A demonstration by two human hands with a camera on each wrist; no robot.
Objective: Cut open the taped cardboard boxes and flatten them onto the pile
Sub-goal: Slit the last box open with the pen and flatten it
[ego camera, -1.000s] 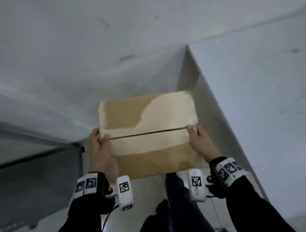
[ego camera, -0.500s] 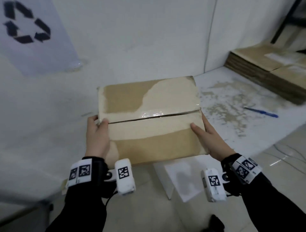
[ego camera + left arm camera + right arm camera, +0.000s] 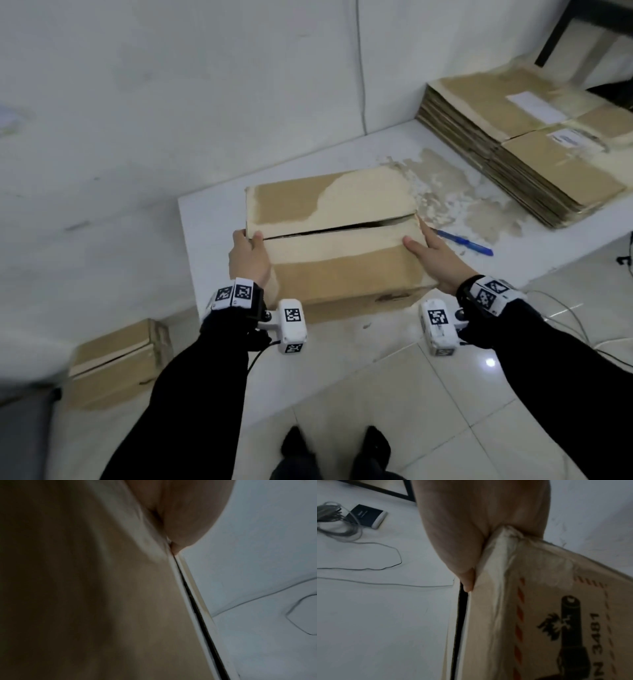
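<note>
A brown cardboard box (image 3: 335, 240) with pale tape along its top is held between both hands, low over the front part of the white platform (image 3: 212, 240). Its centre seam is slit and gapes at the right end. My left hand (image 3: 248, 257) grips the left end, thumb hooked over the top edge. My right hand (image 3: 433, 258) clasps the right end, thumb on top and fingers along the side. The left wrist view shows the box wall (image 3: 85, 588) dark and close. In the right wrist view the box (image 3: 539, 615) shows black print and my hand (image 3: 471, 527) on its corner.
A pile of flattened cardboard (image 3: 534, 150) lies at the platform's back right. A blue pen-like tool (image 3: 466, 242) lies just right of the box. Another taped box (image 3: 116, 359) stands on the floor at left. Cables (image 3: 582, 329) and a black device (image 3: 366, 515) lie on the tiles.
The box has come down and to the right, from in front of the wall to the white platform. Its seam gapes wider at the right end. Both hands keep their hold.
</note>
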